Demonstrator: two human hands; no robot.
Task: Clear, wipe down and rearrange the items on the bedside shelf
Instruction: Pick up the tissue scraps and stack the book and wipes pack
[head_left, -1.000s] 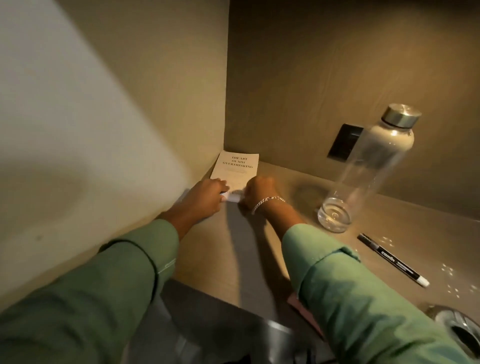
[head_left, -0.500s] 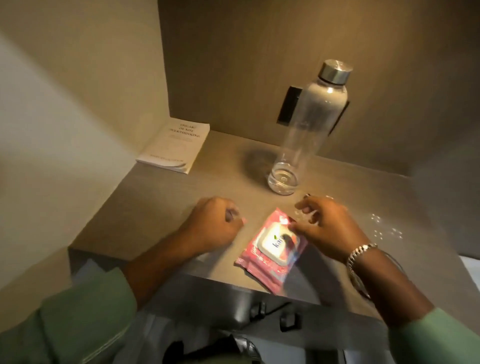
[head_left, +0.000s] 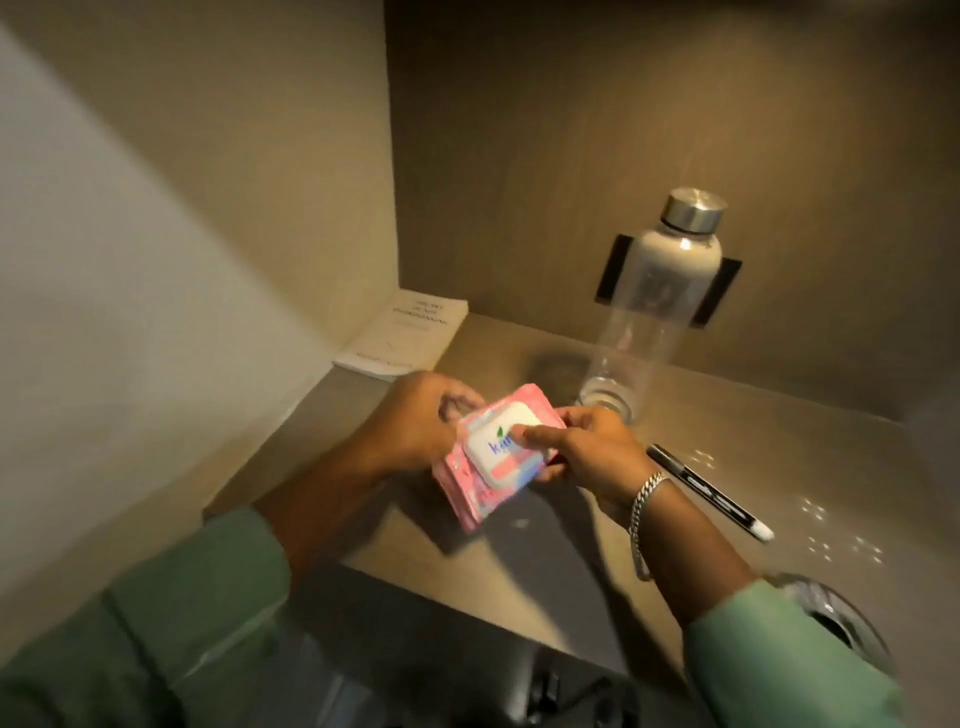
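Observation:
A pink pack of wet wipes (head_left: 480, 491) with a white flip lid is held a little above the shelf (head_left: 727, 415) between both hands. My left hand (head_left: 415, 426) grips its far left edge. My right hand (head_left: 587, 452) holds its right side with the thumb lying on the white lid. A white booklet (head_left: 405, 332) lies flat in the back left corner. A clear bottle (head_left: 654, 312) with a metal cap stands upright at the back, right of the booklet. A black marker (head_left: 711, 493) with a white tip lies on the shelf beside my right wrist.
The shelf is a niche closed by walls at the left and back. A black wall plate (head_left: 722, 296) sits behind the bottle. A round metal object (head_left: 831, 618) shows at the shelf's lower right. Dark items lie below the front edge.
Both hands left the booklet in the corner and came to the front. The wipes pack, lying on the shelf half a second ago, is now lifted and held in both hands.

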